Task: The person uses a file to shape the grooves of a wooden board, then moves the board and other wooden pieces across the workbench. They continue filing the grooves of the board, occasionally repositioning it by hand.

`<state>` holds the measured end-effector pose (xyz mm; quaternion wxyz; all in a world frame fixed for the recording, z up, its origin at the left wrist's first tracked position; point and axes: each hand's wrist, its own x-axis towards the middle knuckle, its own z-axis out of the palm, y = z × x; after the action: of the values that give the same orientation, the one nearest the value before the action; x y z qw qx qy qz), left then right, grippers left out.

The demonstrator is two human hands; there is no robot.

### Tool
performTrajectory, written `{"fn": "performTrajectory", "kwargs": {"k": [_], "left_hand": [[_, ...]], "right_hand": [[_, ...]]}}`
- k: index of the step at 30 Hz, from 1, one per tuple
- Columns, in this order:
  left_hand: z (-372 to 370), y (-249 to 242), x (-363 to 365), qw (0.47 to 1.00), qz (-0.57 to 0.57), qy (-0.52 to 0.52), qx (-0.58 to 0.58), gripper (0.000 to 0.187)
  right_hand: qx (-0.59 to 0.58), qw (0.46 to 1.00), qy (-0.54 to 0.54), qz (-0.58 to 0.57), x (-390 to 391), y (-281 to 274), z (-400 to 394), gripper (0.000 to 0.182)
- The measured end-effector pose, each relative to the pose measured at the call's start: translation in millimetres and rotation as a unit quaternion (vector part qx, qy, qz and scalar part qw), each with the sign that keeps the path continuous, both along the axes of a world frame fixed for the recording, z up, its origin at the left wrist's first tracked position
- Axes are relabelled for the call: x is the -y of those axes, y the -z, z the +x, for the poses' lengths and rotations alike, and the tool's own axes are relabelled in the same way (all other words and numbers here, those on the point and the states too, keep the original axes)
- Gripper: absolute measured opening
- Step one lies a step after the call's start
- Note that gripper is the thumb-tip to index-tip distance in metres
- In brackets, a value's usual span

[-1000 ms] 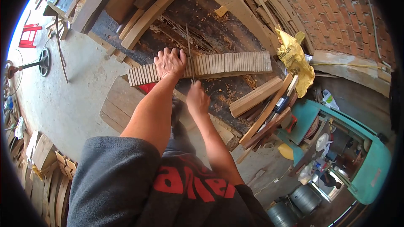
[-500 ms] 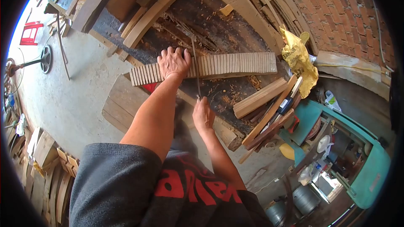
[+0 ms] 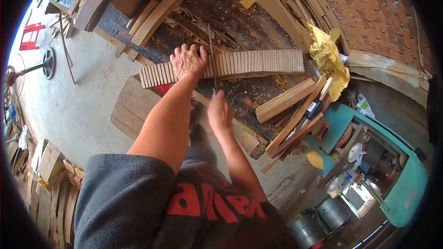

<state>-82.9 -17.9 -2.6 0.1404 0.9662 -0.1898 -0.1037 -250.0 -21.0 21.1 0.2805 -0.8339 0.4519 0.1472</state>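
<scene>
A long, slightly curved wooden piece, cut with close-set grooves across its top, lies over the workbench. My left hand presses on it left of its middle, fingers curled over the far edge. Just right of that hand, a long thin file-like metal tool crosses the wood in line with the grooves. My right hand, closed and a little blurred, grips the tool's near end below the wood's near edge. The handle is hidden inside the fist.
Loose wood strips lie right of the hands, beside a crumpled yellow bag. Curved boards and shavings cover the dark bench. A teal machine stands at lower right, near a brick wall.
My right hand has pushed away from my body, carrying the tool farther across the wood. My left hand keeps its hold; the whole view has shifted slightly.
</scene>
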Motion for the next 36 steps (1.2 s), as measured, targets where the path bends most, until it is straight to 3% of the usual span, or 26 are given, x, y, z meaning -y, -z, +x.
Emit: {"fn": "performTrajectory", "kwargs": {"k": [4, 8, 9, 12, 16, 18, 21, 24, 26, 29, 32, 36], "left_hand": [[3, -7, 0, 1.000, 0.016, 0.003, -0.008, 0.038], [1, -5, 1, 1.000, 0.015, -0.002, -0.023, 0.038], [2, -5, 0, 1.000, 0.006, -0.004, -0.015, 0.038], [3, -3, -1, 1.000, 0.009, 0.000, -0.020, 0.038], [3, -5, 0, 0.999, 0.029, 0.003, -0.020, 0.038], [3, -3, 0, 0.999, 0.034, 0.003, -0.023, 0.038], [4, -7, -1, 1.000, 0.010, 0.005, -0.029, 0.037], [2, -4, -1, 1.000, 0.011, 0.003, -0.023, 0.038], [1, -6, 0, 1.000, 0.006, 0.004, -0.017, 0.038], [4, -6, -1, 0.999, 0.022, 0.006, -0.035, 0.039], [4, -9, -1, 0.999, 0.019, 0.003, -0.042, 0.038], [4, -12, 1, 0.999, 0.017, 0.003, -0.046, 0.038]], "right_hand": [[0.029, 0.999, -0.006, -0.032, 18, 3, 35, 0.021], [0.076, 0.992, -0.034, -0.097, -11, 21, -32, 0.020], [0.035, 0.994, -0.034, -0.093, -17, 21, -40, 0.020], [0.018, 0.999, -0.010, -0.030, -1, 7, 1, 0.019], [0.049, 0.996, -0.012, -0.079, 12, 14, 29, 0.021], [0.002, 0.997, -0.014, -0.076, -3, 20, -4, 0.019], [0.101, 0.985, -0.030, -0.135, -21, 36, -46, 0.018], [0.022, 0.999, 0.000, -0.040, 1, 19, 2, 0.022], [0.034, 0.999, -0.001, -0.037, 11, 16, 21, 0.023], [0.037, 0.990, -0.025, -0.136, -1, 34, 5, 0.017], [0.092, 0.982, -0.035, -0.158, -23, 48, -49, 0.018], [0.079, 0.980, -0.060, -0.175, -19, 57, -46, 0.018]]}}
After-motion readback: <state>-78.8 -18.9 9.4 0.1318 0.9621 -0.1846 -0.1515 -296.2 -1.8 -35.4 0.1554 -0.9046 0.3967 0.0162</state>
